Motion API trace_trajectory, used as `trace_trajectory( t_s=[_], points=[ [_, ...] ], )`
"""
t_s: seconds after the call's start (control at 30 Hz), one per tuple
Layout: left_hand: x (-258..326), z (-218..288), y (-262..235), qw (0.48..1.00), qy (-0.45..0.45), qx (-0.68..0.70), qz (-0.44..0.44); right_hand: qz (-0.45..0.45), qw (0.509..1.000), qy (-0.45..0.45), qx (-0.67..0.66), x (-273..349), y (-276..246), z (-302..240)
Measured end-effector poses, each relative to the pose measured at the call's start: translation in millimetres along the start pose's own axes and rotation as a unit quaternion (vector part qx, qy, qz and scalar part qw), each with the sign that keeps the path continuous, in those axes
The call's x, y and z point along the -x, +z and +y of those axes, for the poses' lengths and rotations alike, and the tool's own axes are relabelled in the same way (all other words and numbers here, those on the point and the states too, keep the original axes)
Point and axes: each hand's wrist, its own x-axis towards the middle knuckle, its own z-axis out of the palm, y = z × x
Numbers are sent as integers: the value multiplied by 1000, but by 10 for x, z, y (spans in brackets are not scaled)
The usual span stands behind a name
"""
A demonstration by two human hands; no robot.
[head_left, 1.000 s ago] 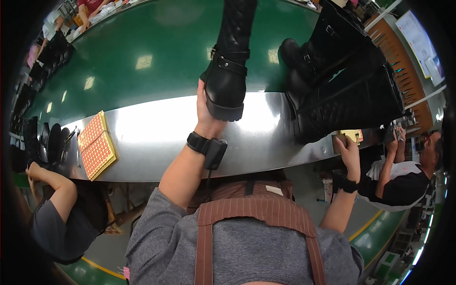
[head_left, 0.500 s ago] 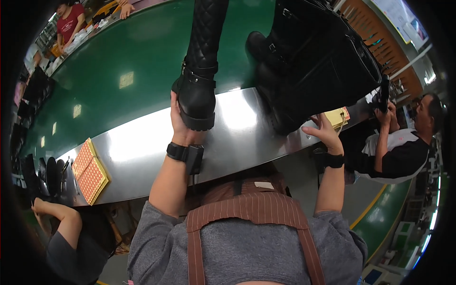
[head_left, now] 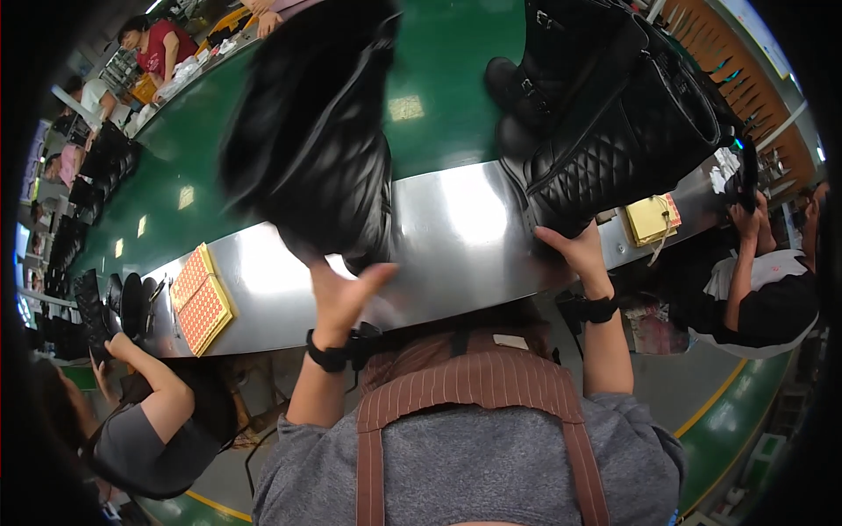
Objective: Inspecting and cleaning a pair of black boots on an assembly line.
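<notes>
A tall black quilted boot (head_left: pixel 338 167), blurred by motion, leans at the left with its shaft toward the upper left. My left hand (head_left: pixel 331 298) is at its lower end, thumb spread to the side, fingers partly hidden behind the boot. At the right stands another black quilted boot (head_left: pixel 605 158) with a zip along its shaft. Its foot end is in my right hand (head_left: pixel 581 256), with the thumb at the sole and the other fingers hidden. Behind it is a further black boot (head_left: pixel 526 88) with buckled straps.
A shiny metal ledge (head_left: pixel 447 206) runs along the green belt (head_left: pixel 447 96). A bundle of patterned yellow cards (head_left: pixel 202 298) lies at the left, a yellow tied pad (head_left: pixel 651 219) at the right. Co-workers sit on both sides; more boots (head_left: pixel 110 158) line the far left.
The left boot has turned, its shaft swinging left and its opening coming into view. My right hand has moved onto the right boot's foot. The view has shifted slightly.
</notes>
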Motion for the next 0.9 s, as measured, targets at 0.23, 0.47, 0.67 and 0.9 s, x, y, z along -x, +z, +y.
trace_trajectory(
  t_s=[0.23,0.47,0.67,0.9],
  points=[
    [-195,-63,299,982,-71,146,101,68,991,5,120,134,190,-106],
    [253,163,316,990,-90,93,54,-21,992,-77,101,471,902,-651],
    [423,-28,226,990,-104,41,-85,-123,976,-114,137,536,995,-725],
    [497,-152,202,973,-103,-154,-139,-115,972,-97,183,537,1041,-461]
  ],
)
